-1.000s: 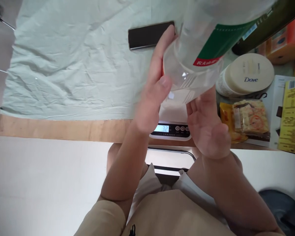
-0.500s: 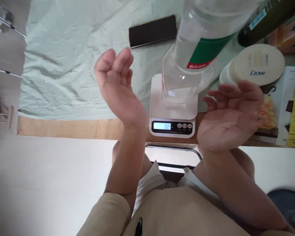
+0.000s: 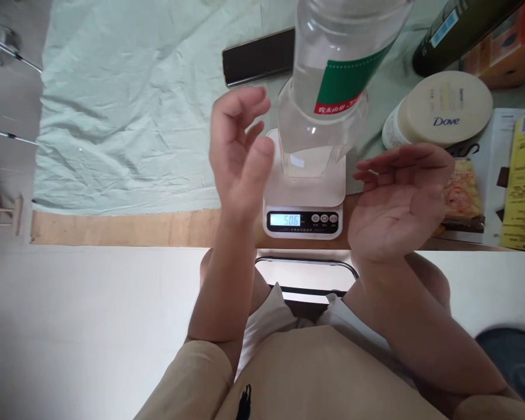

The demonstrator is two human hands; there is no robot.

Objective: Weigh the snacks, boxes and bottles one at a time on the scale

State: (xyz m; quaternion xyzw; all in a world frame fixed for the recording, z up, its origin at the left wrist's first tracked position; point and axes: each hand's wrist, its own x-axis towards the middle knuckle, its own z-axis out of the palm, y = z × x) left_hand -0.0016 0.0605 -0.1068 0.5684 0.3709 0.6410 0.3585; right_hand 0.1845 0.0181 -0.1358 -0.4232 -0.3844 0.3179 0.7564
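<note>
A large clear plastic water bottle [image 3: 328,87] with a green and red label stands upright on a small white kitchen scale [image 3: 305,198]. The scale's lit display reads 506. My left hand [image 3: 238,154] hovers just left of the bottle, fingers loosely curled, holding nothing. My right hand [image 3: 398,195] is held palm up to the right of the scale, fingers apart and empty. Neither hand touches the bottle.
A black phone [image 3: 256,57] lies on the pale green cloth [image 3: 126,111] behind the scale. A white Dove jar [image 3: 440,111], snack packets [image 3: 464,192], a yellow box [image 3: 522,186] and a dark bottle [image 3: 455,29] crowd the right side. The wooden table edge [image 3: 122,228] runs in front.
Both hands let go of the bottle and drew apart, leaving it standing on the scale. My left hand then came back toward it. The display went from 32 to 506.
</note>
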